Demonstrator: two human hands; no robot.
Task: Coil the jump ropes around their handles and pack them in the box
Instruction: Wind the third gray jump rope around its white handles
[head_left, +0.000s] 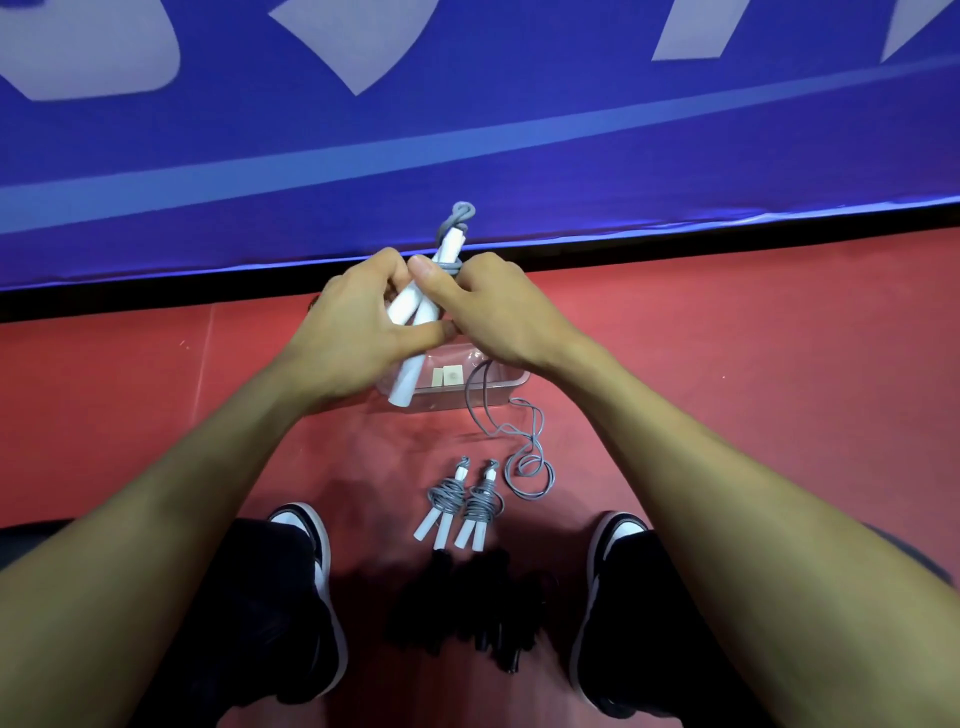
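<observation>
The left hand (358, 332) grips two white handles (415, 312) pointing away; the right hand (483, 306) pinches the gray rope (452, 267) beside them.

box (511, 387) half hidden, black heap (467, 613) blurred

A single head-worn view looks steeply down and forward from above the person's own forearms, close over the red floor (727, 374), with the blue banner (467, 130) beyond it at top.
</observation>
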